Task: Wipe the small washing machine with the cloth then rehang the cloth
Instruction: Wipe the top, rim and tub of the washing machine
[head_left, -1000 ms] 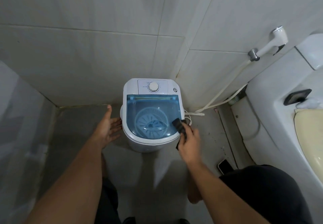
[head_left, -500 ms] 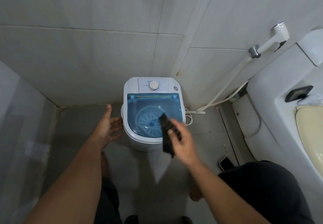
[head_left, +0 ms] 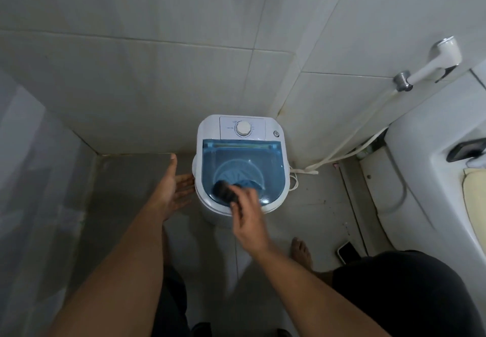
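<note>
We find the washing machine hemmed in by tiled walls at its far side. Bare floor lies open on its right, apart from a hose and a phone; our left hand fills the left gap.

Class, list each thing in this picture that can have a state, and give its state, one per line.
Small white washing machine: upright on floor.
Translucent blue lid: closed.
Dark cloth: bunched, on the lid.
Right hand: grips cloth.
Left hand: open beside machine.
White spray nozzle: hung on wall.
</note>
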